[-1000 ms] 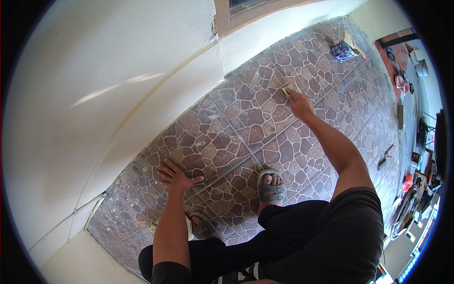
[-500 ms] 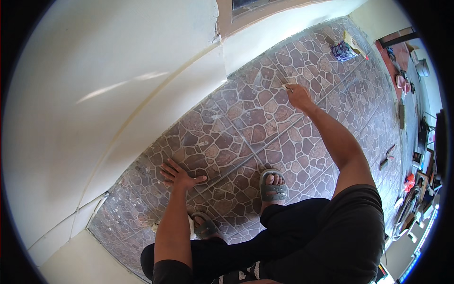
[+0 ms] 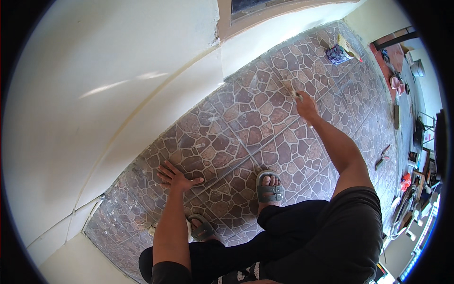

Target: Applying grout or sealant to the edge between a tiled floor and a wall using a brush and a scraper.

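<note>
My left hand (image 3: 174, 179) is pressed flat on the stone-patterned tile floor (image 3: 272, 130), fingers spread, close to the foot of the cream wall (image 3: 127, 94). It holds nothing. Farther out to the right, my right hand (image 3: 307, 106) is closed round a small pale-handled tool (image 3: 297, 95). A thin end reaches from it toward the wall side, but blur hides its exact kind. Pale smears and specks mark the tiles between my hands and along the wall.
A blue and white can (image 3: 338, 54) with a yellowish piece on it stands at the far right. A grey-handled tool (image 3: 383, 158) lies on the floor at right. My sandalled foot (image 3: 270, 189) is between my arms. Clutter (image 3: 416, 189) lines the right edge.
My right hand has drawn back a little, toward me and to the right, with the tool in it. My left hand stays planted on the floor. The view has shifted slightly.
</note>
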A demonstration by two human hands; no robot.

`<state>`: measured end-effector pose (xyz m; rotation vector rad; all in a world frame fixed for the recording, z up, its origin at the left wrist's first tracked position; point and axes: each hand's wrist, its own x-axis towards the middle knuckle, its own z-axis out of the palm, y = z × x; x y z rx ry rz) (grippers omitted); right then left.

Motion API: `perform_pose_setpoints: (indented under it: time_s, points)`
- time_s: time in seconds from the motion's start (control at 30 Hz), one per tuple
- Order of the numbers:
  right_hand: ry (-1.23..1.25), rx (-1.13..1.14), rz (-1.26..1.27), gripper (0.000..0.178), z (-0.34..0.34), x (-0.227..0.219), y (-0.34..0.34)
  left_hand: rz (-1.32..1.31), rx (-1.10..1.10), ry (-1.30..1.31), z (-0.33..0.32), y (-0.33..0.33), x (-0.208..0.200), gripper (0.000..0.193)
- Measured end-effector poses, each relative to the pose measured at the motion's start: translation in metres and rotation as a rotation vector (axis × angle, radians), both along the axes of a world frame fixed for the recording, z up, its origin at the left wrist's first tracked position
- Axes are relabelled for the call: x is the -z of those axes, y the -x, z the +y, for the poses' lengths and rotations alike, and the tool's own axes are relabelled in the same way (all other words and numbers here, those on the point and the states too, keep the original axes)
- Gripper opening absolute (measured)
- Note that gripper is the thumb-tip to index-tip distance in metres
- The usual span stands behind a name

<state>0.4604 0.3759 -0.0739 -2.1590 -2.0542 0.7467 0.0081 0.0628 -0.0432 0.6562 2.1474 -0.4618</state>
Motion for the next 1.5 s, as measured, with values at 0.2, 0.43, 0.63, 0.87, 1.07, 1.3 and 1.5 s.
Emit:
perform_pose_setpoints:
  time_s: [0.2, 0.43, 0.63, 0.87, 1.07, 1.3, 1.5]
  points:
    - [-0.073, 0.027, -0.039, 0.039, 0.02, 0.002, -0.026, 0.001, -0.019, 0.024, 0.005, -0.005, -0.001, 0.18]
    - [-0.108, -0.075, -0.135, 0.036, 0.023, 0.015, -0.033, 0.018, 0.005, 0.072, 0.007, -0.008, 0.001, 0.177]
    - [0.02, -0.047, -0.232, 0.035, 0.025, -0.005, -0.014, 0.026, 0.01, 0.07, 0.008, -0.005, -0.004, 0.176]
    - [0.009, -0.039, -0.263, 0.037, 0.008, -0.03, -0.004, 0.023, 0.006, 0.054, 0.005, -0.003, -0.002, 0.178]
    - [-0.013, -0.05, -0.266, 0.038, 0.014, -0.029, -0.003, 0.006, 0.01, 0.063, 0.009, -0.006, -0.005, 0.178]
    - [0.047, -0.073, -0.256, 0.04, 0.015, -0.022, -0.012, 0.031, 0.019, 0.066, 0.008, -0.006, -0.008, 0.177]
    - [0.022, -0.04, -0.263, 0.039, 0.013, -0.012, -0.014, -0.004, 0.004, 0.057, 0.01, -0.006, -0.005, 0.177]
